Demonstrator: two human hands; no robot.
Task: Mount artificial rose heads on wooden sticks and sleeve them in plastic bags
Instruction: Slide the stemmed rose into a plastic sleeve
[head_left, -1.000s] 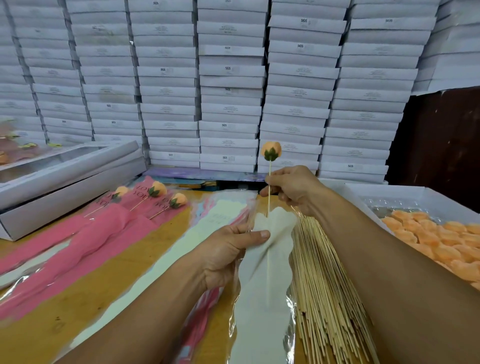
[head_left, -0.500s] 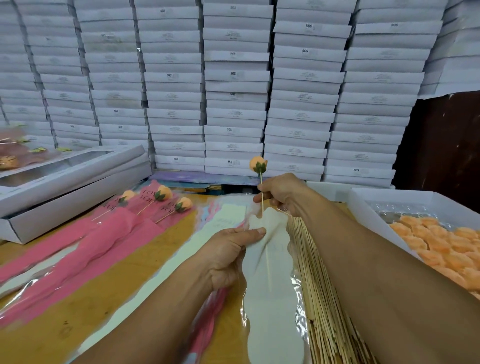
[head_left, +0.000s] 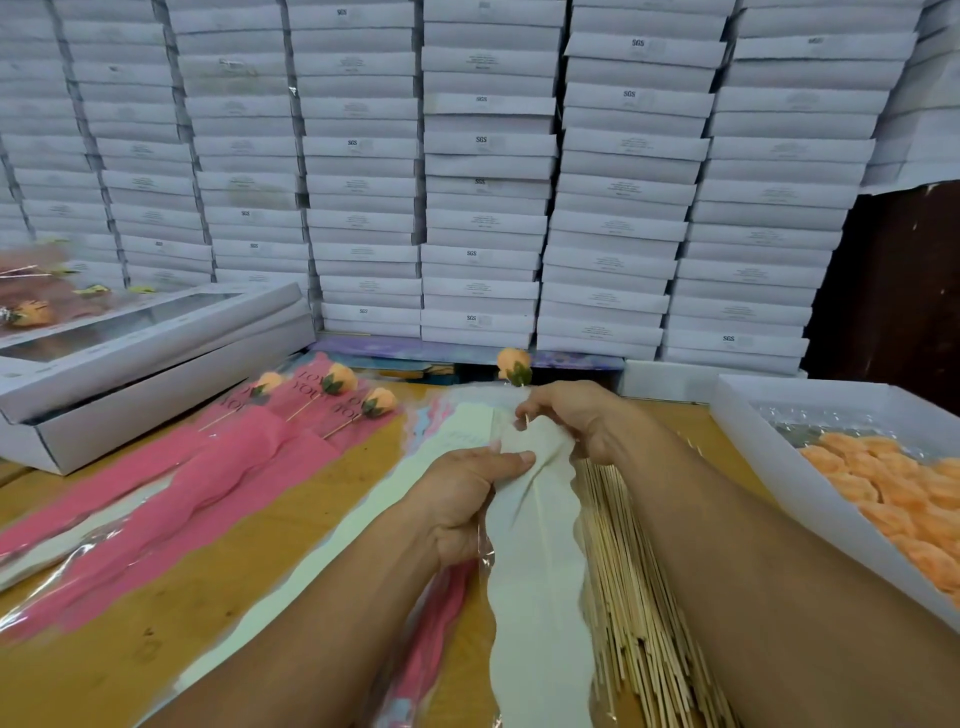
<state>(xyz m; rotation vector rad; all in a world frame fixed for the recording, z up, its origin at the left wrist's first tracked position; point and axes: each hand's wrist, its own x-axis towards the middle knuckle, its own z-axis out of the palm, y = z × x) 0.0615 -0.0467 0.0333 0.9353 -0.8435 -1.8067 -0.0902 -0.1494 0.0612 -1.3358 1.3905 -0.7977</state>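
Observation:
An orange rose head (head_left: 513, 365) with green leaves sits on a thin wooden stick, and my right hand (head_left: 576, 415) pinches that stick just below the head. Most of the stick lies inside a white plastic sleeve (head_left: 535, 561). My left hand (head_left: 467, 493) grips the sleeve's upper edge between thumb and fingers. A pile of bare wooden sticks (head_left: 628, 597) lies under my right forearm. Loose orange rose heads (head_left: 893, 499) fill a white tray (head_left: 753, 441) at the right.
Three sleeved roses in pink bags (head_left: 332, 389) lie at the left on the wooden table (head_left: 130, 597). More white and pink sleeves (head_left: 322, 551) lie flat beside them. A windowed white box (head_left: 135, 353) sits far left. Stacked white boxes (head_left: 488, 171) wall the back.
My right hand has pushed the rose stick down into the white sleeve, so the rose head now sits much lower, just above the sleeve's mouth. My left hand keeps its grip on the sleeve.

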